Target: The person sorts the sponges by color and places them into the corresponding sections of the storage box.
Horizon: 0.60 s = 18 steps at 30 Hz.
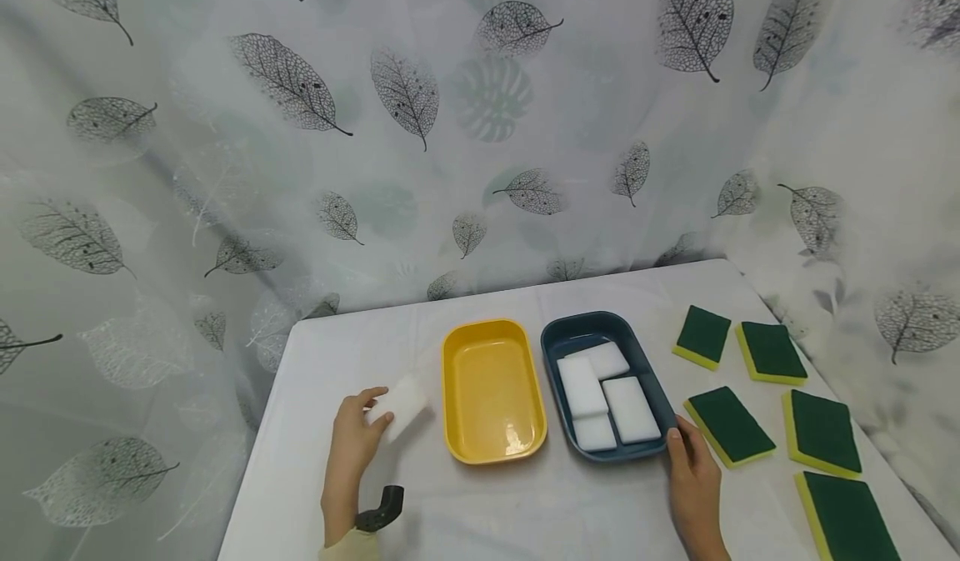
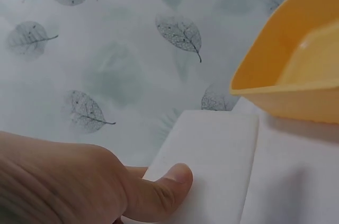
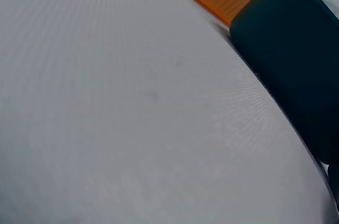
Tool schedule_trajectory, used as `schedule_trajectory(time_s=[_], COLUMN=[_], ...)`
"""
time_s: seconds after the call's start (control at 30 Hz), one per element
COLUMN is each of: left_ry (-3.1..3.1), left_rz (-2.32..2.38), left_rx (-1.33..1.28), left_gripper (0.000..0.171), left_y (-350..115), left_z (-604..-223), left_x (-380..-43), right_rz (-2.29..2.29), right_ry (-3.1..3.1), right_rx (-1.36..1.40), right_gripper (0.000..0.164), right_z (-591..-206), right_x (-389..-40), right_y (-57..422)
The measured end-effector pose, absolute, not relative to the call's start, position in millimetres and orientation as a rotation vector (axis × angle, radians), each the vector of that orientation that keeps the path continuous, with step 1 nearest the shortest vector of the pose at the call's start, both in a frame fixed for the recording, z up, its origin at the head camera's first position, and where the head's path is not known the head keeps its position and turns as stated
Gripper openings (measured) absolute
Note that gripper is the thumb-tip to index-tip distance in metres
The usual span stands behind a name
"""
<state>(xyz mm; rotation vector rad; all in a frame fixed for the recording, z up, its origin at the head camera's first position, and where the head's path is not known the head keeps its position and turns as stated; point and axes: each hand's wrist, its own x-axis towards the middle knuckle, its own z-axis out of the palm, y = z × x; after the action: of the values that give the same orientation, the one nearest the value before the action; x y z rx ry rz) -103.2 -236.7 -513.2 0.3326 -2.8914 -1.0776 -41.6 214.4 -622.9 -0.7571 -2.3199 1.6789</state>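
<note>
My left hand [image 1: 356,428] pinches a white sponge block [image 1: 405,403], with the thumb on its broad face in the left wrist view. The block is tilted, and a shadow falls on the table beside it. To its right lies a yellow tray [image 1: 491,390] with a bare floor. Farther right, a dark blue tray [image 1: 592,323] contains several white sponge blocks [image 1: 632,409], some overlapping. My right hand [image 1: 693,486] holds the blue tray's near right corner, thumb at the rim. In the right wrist view, that hand is mostly out of frame.
Several green-and-yellow scouring sponges [image 1: 731,423] lie spread on the right side of the white-covered table [image 1: 517,511]. A leaf-patterned curtain [image 1: 420,186] hangs behind the table and along its sides. A black strap [image 1: 381,508] is around the left wrist.
</note>
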Motion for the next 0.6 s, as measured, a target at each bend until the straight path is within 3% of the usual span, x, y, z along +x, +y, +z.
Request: schedule_trajectory(time_s=[0.6], left_ry=[-2.624], left_rz=[-1.634], left_rx=[0.484], left_gripper=[0.045], left_y=[-205.4], left_z=[-502.7], left_x=[-111.2], right_rz=[1.676], right_ry=[-2.325], right_rx=[-0.751], right_gripper=[0.058], right_z=[-622.3], right_x=[-41.4], right_y=[214.0])
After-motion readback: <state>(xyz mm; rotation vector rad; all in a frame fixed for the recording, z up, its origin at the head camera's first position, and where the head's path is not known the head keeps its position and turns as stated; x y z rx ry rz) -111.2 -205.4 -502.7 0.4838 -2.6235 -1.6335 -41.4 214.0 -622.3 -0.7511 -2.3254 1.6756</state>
